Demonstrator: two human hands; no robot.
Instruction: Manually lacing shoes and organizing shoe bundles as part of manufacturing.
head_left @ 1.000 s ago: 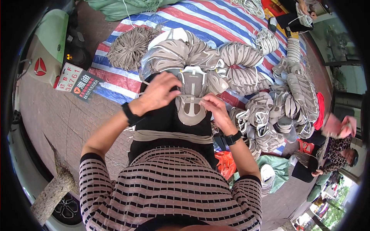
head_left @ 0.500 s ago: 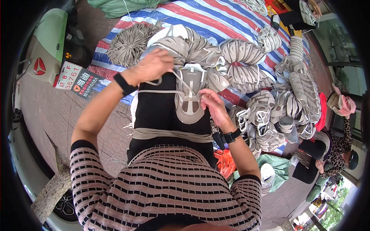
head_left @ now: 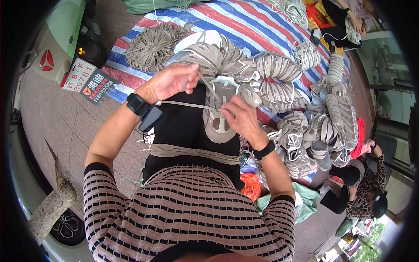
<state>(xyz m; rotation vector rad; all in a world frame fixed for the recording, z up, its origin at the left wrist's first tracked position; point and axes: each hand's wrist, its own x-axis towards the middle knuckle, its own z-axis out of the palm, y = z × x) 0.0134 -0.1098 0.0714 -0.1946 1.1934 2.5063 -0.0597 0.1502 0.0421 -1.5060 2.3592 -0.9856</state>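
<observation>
A grey-beige sneaker upper (head_left: 217, 132) lies on my black-clad right thigh, its rounded toe toward me. A flat beige shoelace (head_left: 185, 104) crosses my lap to its eyelets, and another stretch slants up from the tongue. My left hand (head_left: 176, 81) is raised beyond the lap, fingers curled round the slanting lace. Over the upper's right side, my right hand (head_left: 243, 117) pinches the lace by the eyelets; its fingertips partly cover that spot. A bunch of beige laces (head_left: 192, 151) lies across the top of my thighs.
Stacked sneaker uppers (head_left: 277, 65) and a coil of laces (head_left: 152, 47) rest on a striped tarp (head_left: 244, 22). More uppers (head_left: 301, 139) are heaped at right. A parked scooter (head_left: 54, 52) stands left, a tree trunk (head_left: 52, 209) lower left. Another person (head_left: 369, 187) sits at right.
My left hand has turned palm-up and drawn the slanting lace slightly. My right hand has moved inward over the upper's eyelets. The view has shifted a little.
</observation>
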